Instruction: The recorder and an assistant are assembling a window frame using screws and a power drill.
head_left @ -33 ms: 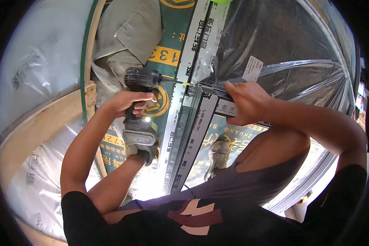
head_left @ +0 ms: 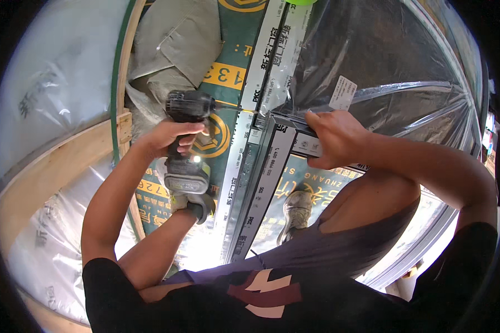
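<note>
My left hand (head_left: pixel 172 136) is closed round the grip of a black and grey cordless drill (head_left: pixel 190 106), its small light lit. The thin bit (head_left: pixel 230 105) points right, its tip close to the corner of a dark metal frame profile (head_left: pixel 266 161) covered in white printed film. Whether the tip touches the metal is hard to tell. My right hand (head_left: pixel 339 139) grips the end of a short crosspiece (head_left: pixel 305 145) that meets this profile at the corner, fingers wrapped over it.
Clear-wrapped dark panel (head_left: pixel 339 50) with a white label lies beyond my right hand. Another film-covered profile (head_left: pixel 261 72) runs beside the corner. Grey folded sheeting (head_left: pixel 178 44) and a wooden crate edge (head_left: pixel 61 158) are at left. Green printed sheeting (head_left: pixel 225 83) covers the floor.
The drill has shifted slightly left, and its bit has drawn back a little from the corner. My right hand stays on the crosspiece.
</note>
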`<state>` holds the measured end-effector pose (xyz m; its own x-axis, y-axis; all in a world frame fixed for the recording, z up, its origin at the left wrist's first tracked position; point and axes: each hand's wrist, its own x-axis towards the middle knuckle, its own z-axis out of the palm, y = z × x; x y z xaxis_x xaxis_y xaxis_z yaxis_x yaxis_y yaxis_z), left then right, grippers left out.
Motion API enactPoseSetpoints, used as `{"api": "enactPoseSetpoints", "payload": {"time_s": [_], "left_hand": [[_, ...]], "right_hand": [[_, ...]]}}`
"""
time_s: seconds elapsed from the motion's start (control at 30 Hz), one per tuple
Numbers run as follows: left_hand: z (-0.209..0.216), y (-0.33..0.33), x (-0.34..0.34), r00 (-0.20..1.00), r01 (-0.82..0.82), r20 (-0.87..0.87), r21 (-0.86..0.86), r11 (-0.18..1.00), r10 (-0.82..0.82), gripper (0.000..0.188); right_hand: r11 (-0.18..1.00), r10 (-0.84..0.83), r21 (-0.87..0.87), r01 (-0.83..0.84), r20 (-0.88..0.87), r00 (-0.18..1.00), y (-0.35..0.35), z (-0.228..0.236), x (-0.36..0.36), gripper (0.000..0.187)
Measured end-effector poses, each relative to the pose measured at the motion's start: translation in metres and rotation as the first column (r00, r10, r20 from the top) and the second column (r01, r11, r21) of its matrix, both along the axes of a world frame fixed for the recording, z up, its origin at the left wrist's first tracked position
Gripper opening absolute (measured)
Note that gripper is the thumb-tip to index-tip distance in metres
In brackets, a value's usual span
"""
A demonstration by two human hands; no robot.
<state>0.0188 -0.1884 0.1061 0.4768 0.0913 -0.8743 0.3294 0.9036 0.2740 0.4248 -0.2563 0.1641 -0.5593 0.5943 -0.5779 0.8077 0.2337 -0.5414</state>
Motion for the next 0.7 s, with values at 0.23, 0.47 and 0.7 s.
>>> {"api": "enactPoseSetpoints", "payload": {"time_s": [0.23,0.47,0.7], "left_hand": [[0.031,0.023,-0.054,0.97,-0.192,-0.132,0.11,0.975,0.206,0.031],[0.065,0.065,-0.007,0.973,-0.124,-0.051,0.711,0.692,0.226,0.036],[0.069,0.052,0.066,0.96,0.003,-0.088,0.953,0.302,0.266,0.031]], "right_hand": [[0.999,0.032,-0.013,-0.032,0.03,0.999,0.003,0.01,-0.007,0.06],[0.999,0.032,0.005,-0.033,0.082,0.996,-0.004,0.007,-0.002,0.066],[0.995,0.087,0.033,-0.09,0.092,0.992,0.005,0.021,-0.002,0.073]]}}
